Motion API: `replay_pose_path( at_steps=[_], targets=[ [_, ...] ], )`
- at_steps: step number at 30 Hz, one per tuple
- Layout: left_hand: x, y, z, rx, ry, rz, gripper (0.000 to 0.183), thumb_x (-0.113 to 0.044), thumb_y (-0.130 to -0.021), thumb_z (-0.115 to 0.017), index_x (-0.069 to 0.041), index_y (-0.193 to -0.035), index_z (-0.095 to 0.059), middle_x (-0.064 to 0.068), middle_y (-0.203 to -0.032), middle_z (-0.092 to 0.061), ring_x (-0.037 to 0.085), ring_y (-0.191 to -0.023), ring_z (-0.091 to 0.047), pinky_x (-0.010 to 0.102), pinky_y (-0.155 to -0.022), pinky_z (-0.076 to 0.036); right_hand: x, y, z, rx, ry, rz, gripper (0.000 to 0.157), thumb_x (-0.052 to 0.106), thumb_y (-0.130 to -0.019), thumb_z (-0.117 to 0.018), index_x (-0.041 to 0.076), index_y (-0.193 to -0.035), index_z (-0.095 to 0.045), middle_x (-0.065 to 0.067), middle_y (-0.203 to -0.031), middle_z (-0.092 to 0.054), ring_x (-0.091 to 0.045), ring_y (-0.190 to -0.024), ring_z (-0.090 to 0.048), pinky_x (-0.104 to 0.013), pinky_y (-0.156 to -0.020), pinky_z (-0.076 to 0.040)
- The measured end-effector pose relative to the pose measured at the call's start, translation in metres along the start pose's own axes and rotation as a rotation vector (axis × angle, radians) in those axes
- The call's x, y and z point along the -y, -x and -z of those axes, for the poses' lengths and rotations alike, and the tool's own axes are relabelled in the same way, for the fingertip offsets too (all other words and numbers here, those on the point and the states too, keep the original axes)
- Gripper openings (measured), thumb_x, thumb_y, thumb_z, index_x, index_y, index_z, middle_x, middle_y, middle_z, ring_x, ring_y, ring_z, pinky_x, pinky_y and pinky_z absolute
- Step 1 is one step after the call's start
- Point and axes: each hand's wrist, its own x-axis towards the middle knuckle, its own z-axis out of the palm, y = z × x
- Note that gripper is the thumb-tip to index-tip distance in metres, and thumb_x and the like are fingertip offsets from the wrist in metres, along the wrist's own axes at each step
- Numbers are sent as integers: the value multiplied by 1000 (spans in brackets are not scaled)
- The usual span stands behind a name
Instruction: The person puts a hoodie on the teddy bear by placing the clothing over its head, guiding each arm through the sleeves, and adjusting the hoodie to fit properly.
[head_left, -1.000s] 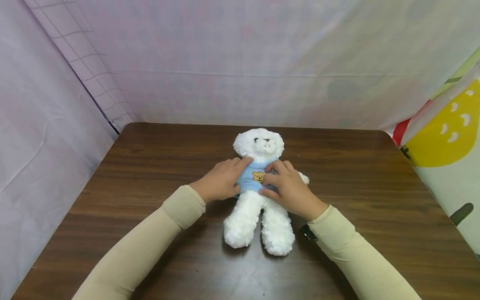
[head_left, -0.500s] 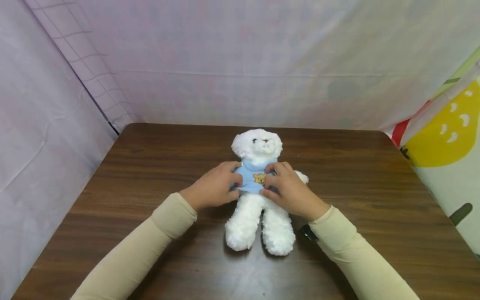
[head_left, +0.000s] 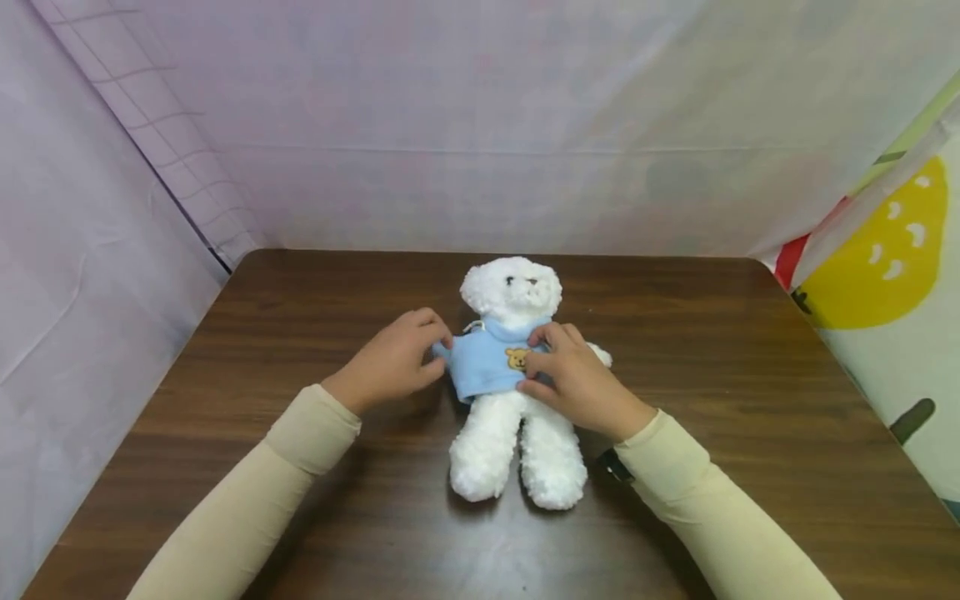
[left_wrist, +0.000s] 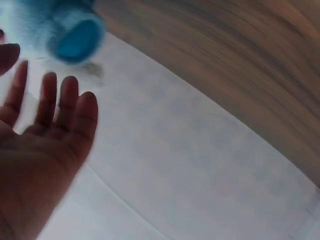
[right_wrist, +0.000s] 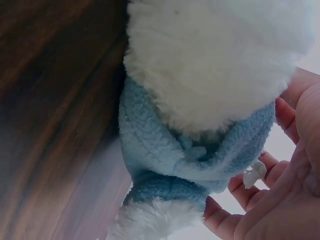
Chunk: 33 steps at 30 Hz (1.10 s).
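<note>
A white plush teddy bear [head_left: 512, 292] lies face up on the wooden table, dressed in a light blue shirt [head_left: 480, 367] with a small bear patch [head_left: 517, 358]. My left hand [head_left: 397, 357] is beside the shirt's left sleeve, its fingers loosely bent. In the left wrist view the sleeve [left_wrist: 75, 42] shows an open end with no paw coming out, and the fingers [left_wrist: 67, 102] are spread apart from it. My right hand [head_left: 583, 382] holds the shirt at the other side with bent fingers; a white paw [head_left: 602, 355] shows behind it.
The brown wooden table [head_left: 330, 292] reaches a white curtain [head_left: 480, 192] at the back. Another pale curtain [head_left: 90, 250] hangs at the left. A cloth with a yellow fruit print [head_left: 885, 258] hangs at the right.
My left hand has moved left, off the bear's body. The shirt's left side is now spread out, with its sleeve pointing left. The right hand has stayed nearly still.
</note>
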Motion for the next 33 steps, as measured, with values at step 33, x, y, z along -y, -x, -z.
replay_pose_path(
  at_steps=[33],
  targets=[
    [0,-6,-19,8,66,132,27,-13,-90,-63,-2,-114,-61,2,-80,-61,17,-71,-56,35,-68,-49,2,-3,-4,-10,66,-16,30,25,-84,-81,19,-72,-55,-16,-114,-53,-35,-101,-47,-47,-82,-44]
  ],
)
